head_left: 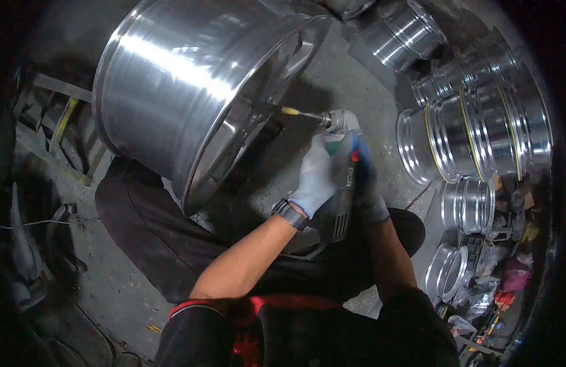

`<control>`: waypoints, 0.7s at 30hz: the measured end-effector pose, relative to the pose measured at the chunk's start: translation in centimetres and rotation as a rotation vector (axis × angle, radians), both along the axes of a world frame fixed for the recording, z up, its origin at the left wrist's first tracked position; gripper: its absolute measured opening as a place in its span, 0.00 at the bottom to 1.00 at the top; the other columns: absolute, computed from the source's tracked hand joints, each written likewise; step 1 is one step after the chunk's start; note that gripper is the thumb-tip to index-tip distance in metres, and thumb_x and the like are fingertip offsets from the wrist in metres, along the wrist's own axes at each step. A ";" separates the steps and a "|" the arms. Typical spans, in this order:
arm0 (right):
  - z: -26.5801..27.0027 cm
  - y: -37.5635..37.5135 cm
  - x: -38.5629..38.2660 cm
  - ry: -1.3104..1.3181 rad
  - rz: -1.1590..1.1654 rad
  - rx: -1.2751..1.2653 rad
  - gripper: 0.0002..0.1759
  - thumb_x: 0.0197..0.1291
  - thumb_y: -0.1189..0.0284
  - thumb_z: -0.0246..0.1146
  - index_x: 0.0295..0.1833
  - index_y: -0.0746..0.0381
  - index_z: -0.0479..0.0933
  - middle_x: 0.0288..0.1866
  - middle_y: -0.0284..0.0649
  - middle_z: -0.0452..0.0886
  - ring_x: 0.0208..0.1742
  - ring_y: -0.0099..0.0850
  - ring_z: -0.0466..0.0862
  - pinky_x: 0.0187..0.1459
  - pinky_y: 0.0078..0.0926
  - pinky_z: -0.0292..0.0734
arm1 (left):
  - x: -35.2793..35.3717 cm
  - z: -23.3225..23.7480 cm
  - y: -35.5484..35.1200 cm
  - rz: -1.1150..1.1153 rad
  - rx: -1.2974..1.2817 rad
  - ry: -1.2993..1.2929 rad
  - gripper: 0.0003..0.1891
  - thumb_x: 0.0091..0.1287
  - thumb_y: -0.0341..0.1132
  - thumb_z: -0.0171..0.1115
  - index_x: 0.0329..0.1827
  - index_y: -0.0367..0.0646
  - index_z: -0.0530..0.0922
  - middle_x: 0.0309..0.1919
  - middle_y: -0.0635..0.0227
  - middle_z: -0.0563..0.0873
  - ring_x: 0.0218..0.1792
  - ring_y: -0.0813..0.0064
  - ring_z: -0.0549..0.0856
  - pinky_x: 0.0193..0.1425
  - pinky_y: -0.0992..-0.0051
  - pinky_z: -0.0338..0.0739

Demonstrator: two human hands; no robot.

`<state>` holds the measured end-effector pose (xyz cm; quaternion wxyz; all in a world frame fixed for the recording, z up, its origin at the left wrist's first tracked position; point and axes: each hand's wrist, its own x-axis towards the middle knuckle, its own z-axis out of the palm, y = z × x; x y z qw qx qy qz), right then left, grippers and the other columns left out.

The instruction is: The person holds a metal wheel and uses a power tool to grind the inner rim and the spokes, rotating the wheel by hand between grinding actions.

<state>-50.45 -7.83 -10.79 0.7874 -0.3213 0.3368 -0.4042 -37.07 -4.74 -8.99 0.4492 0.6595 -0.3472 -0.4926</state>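
Observation:
A large polished metal wheel rim (154,92) lies on its side at the upper left, its spoked face turned toward my hands. My left hand (315,180), in a pale work glove with a watch at the wrist, is closed round an electric grinder (340,211) with a dark body and an angled metal head. On the grinder's other side my right hand (370,183), also gloved and partly blurred, grips it too. From the head a thin shaft (307,114) with a yellow band points left to the spokes. Its tip is lost in shadow, so contact cannot be made out.
Several shiny wheel rims (472,137) are lined up along the right side, with a smaller ring-shaped rim (447,272) below them. Plastic bags and small items lie at the lower right. A metal frame (57,128) stands on the left, and my bent legs surround the work.

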 end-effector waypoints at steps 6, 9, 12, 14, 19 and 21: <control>3.5 0.1 0.8 0.042 -0.074 -0.282 0.35 0.78 0.44 0.56 0.73 0.62 0.70 0.63 0.39 0.80 0.62 0.31 0.81 0.64 0.34 0.78 | 0.1 2.3 -0.6 -0.013 -0.301 0.051 0.27 0.76 0.52 0.66 0.60 0.33 0.77 0.49 0.48 0.90 0.53 0.55 0.90 0.58 0.65 0.82; 4.5 -0.1 0.6 0.038 -0.105 -0.372 0.35 0.79 0.45 0.55 0.74 0.63 0.68 0.65 0.40 0.79 0.64 0.32 0.81 0.66 0.35 0.77 | 0.8 4.4 -0.8 -0.058 -0.429 0.017 0.21 0.76 0.46 0.67 0.58 0.36 0.78 0.47 0.49 0.90 0.52 0.52 0.90 0.56 0.64 0.83; 5.3 0.2 0.7 0.115 -0.174 -0.370 0.34 0.79 0.45 0.54 0.74 0.62 0.69 0.66 0.39 0.79 0.64 0.31 0.81 0.67 0.35 0.76 | 1.1 4.2 -1.1 -0.098 -0.721 -0.143 0.20 0.75 0.46 0.67 0.56 0.37 0.77 0.46 0.49 0.89 0.50 0.47 0.89 0.54 0.61 0.83; 5.0 0.5 0.9 0.184 -0.225 -0.425 0.33 0.80 0.46 0.54 0.73 0.62 0.71 0.65 0.39 0.80 0.65 0.31 0.80 0.67 0.34 0.76 | 1.6 4.1 -1.0 -0.122 -0.674 -0.064 0.20 0.76 0.46 0.66 0.55 0.38 0.75 0.44 0.48 0.87 0.49 0.45 0.88 0.51 0.59 0.82; 0.8 1.1 -0.1 0.088 -0.251 -0.342 0.25 0.81 0.54 0.54 0.68 0.62 0.76 0.62 0.38 0.82 0.62 0.29 0.82 0.64 0.33 0.77 | 2.6 3.1 0.5 -0.154 -0.560 0.054 0.18 0.78 0.44 0.65 0.52 0.37 0.74 0.40 0.51 0.84 0.45 0.55 0.87 0.50 0.63 0.79; -0.2 1.9 -0.4 0.068 -0.217 -0.341 0.24 0.81 0.55 0.55 0.67 0.62 0.76 0.61 0.38 0.82 0.62 0.28 0.82 0.64 0.33 0.77 | 2.7 2.0 1.0 -0.158 -0.598 0.062 0.16 0.78 0.43 0.64 0.52 0.37 0.74 0.38 0.54 0.84 0.43 0.62 0.86 0.50 0.65 0.79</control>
